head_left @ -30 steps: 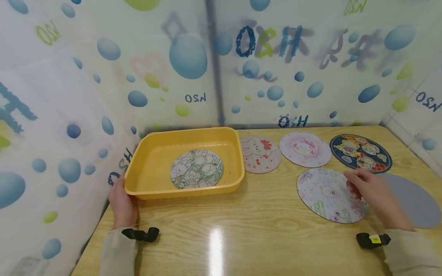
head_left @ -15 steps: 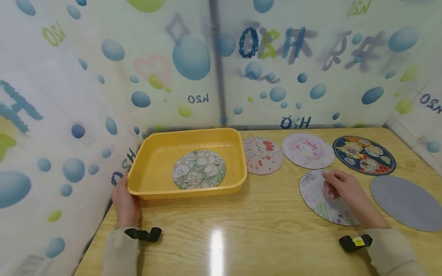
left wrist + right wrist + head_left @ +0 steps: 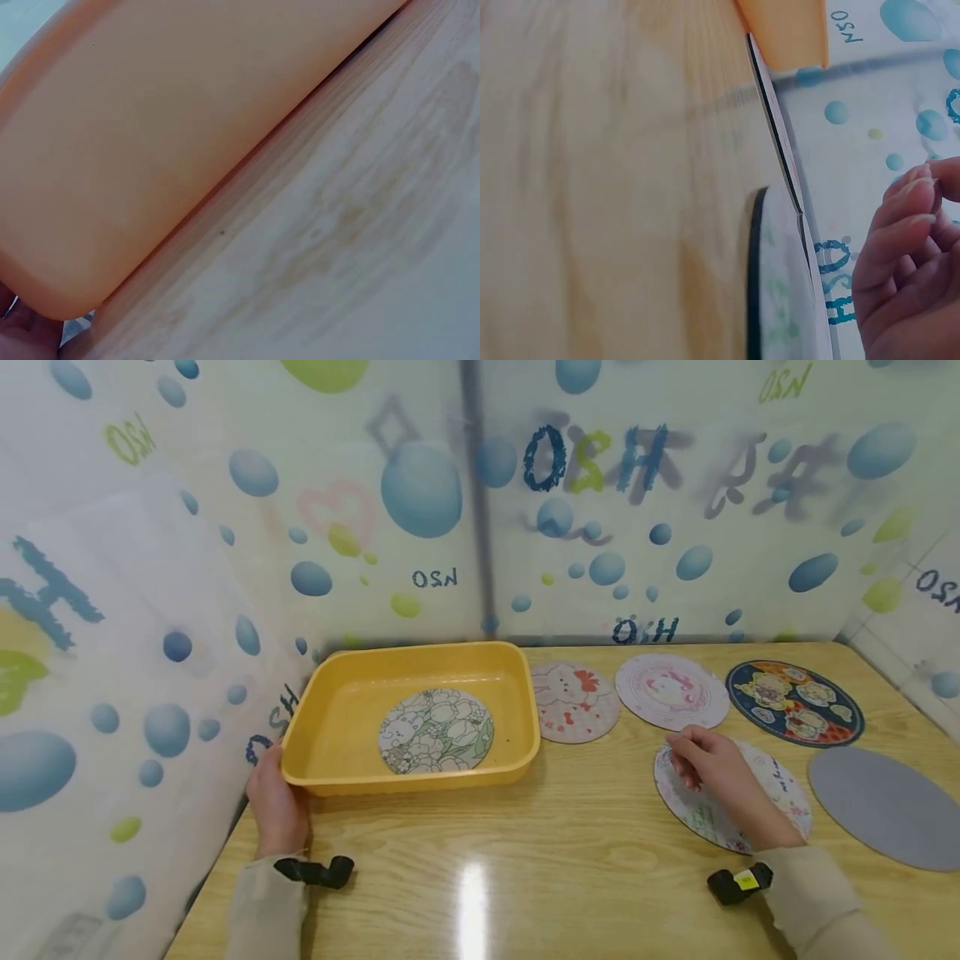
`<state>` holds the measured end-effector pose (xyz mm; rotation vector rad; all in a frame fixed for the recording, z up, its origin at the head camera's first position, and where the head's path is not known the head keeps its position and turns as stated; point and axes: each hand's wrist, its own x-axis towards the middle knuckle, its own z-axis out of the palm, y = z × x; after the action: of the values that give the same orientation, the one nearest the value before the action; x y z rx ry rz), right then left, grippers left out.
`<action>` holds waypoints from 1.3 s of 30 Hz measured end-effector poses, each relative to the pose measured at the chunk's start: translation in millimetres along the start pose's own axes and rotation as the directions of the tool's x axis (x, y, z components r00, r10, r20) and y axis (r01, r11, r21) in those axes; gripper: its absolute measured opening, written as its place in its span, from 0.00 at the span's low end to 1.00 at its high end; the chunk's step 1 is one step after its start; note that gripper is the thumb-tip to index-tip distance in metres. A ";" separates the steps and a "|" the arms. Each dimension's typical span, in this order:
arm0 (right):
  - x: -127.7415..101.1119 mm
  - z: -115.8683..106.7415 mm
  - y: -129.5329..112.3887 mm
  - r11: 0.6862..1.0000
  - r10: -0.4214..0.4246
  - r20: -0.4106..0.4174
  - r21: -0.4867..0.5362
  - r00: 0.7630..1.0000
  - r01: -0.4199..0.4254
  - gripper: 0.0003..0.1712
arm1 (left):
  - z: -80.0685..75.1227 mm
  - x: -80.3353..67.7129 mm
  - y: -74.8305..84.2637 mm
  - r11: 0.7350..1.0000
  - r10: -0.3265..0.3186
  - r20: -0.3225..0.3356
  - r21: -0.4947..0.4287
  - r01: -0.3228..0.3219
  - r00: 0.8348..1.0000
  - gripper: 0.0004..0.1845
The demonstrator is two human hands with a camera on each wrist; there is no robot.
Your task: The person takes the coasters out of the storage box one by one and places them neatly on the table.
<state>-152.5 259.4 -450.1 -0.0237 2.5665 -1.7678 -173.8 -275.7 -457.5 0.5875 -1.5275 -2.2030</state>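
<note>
My left hand [image 3: 276,802] holds the yellow plastic tray [image 3: 420,783] at its near left corner, its fingertips at the outer wall in the left wrist view. Inside the tray lies a round mat [image 3: 437,732] with a green floral cartoon print. My right hand [image 3: 708,770] hovers over a pale round mat [image 3: 780,789] with purple and green drawings, partly covering it in the head view. Curled fingers [image 3: 900,244] meet near the thumb in the right wrist view, with nothing visible between them. That mat's thin dark edge shows below the hand.
Along the back wall lie a pink rabbit mat [image 3: 573,710], a white mat with a pink print [image 3: 671,693] and a dark blue food-print mat [image 3: 795,702]. A plain grey mat [image 3: 888,810] lies at the right. Printed sheeting [image 3: 585,560] encloses the wooden table [image 3: 555,860].
My right hand has moved left, from the right side of the pale mat to over its left part, uncovering the grey mat. The left hand stays at the tray.
</note>
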 end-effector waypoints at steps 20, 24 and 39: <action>19.0 36.9 -16.2 0.996 -0.043 0.016 0.076 0.999 0.042 0.21 | -1.1 -1.3 0.1 1.000 -0.016 -0.010 0.008 0.016 1.000 0.21; 23.4 45.4 -19.5 0.996 -0.040 0.020 0.086 0.999 0.038 0.20 | -0.8 -1.2 0.9 1.000 -0.014 -0.005 0.000 0.014 1.000 0.22; 34.0 78.8 -40.8 0.983 -0.072 0.030 0.170 0.997 0.066 0.20 | -0.9 -1.4 1.6 1.000 -0.018 -0.007 0.023 0.019 1.000 0.22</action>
<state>-184.3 170.3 -440.4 -0.1419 2.4110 -1.9833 -172.0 -276.1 -456.1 0.6178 -1.5515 -2.1979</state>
